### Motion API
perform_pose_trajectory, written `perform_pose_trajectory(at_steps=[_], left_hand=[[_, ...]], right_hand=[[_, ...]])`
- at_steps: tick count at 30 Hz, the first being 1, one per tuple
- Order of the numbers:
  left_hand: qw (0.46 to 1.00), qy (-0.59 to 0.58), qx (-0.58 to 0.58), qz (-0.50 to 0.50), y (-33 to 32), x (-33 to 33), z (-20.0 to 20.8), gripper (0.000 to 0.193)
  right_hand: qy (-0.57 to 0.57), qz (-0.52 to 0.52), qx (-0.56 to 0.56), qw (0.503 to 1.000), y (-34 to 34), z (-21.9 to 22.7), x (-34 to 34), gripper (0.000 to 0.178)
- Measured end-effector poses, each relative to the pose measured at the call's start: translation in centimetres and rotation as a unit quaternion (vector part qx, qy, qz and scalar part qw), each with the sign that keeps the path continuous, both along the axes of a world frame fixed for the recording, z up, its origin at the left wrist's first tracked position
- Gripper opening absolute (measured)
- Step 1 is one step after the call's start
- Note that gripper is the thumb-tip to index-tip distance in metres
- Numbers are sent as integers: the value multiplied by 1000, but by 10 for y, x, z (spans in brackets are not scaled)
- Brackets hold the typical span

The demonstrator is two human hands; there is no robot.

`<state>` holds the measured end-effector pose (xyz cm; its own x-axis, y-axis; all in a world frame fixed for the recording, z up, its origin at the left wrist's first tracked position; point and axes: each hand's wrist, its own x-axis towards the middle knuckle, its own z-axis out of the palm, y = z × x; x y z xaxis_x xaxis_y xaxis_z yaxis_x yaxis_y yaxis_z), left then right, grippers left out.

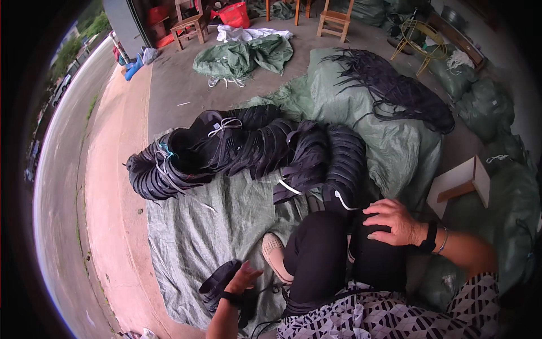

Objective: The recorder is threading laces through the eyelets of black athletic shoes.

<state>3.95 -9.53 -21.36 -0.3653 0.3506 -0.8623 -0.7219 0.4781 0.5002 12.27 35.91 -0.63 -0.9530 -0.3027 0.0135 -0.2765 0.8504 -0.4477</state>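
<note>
My right hand [393, 222] lies over my right knee, its fingers spread and nothing in them. Low on the left, my left hand [244, 278] is at a small stack of black layered pieces [217, 283]. Its thumb sticks out to the right; the other fingers look curled against the stack and are partly hidden. Ahead of my legs are curved rows of similar black pieces, one bundle at the left [164, 175], one in the middle [257, 147] and one near my knees [343, 164]. White ties [224, 126] and cords hang from some.
A green woven sheet [186, 237] lies beneath the bundles. Farther right, a heap of black strips [389, 85] rests on green sacking [395, 152]. A small wooden-and-white stand [463, 183] is by my right. Wooden chairs [189, 22] and a crumpled green sack [243, 56] are at the back.
</note>
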Motion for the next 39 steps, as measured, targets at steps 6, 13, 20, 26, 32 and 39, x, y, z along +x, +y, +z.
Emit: perform_pose_trajectory(at_steps=[6,13,20,26,32,39], left_hand=[[833,515,-169,-108,150,-92,-83,102],[832,488,-200,-173,204,-154,-102,75],[793,589,-147,-38,185,-117,-79,35],[865,328,-61,374,58,-64,-42,35],[659,551,-23,512,-4,-22,69,47],[546,767,-150,303,28,36,183,48]], right_hand=[[45,-54,-65,995,11,3,15,28],[75,-98,-139,983,17,-3,20,21],[96,-92,-134,982,20,-9,16,18],[117,-94,-157,976,2,-27,2,15],[106,-74,-144,981,-19,-43,-26,15],[29,-44,-118,992,-44,-63,-61,28]])
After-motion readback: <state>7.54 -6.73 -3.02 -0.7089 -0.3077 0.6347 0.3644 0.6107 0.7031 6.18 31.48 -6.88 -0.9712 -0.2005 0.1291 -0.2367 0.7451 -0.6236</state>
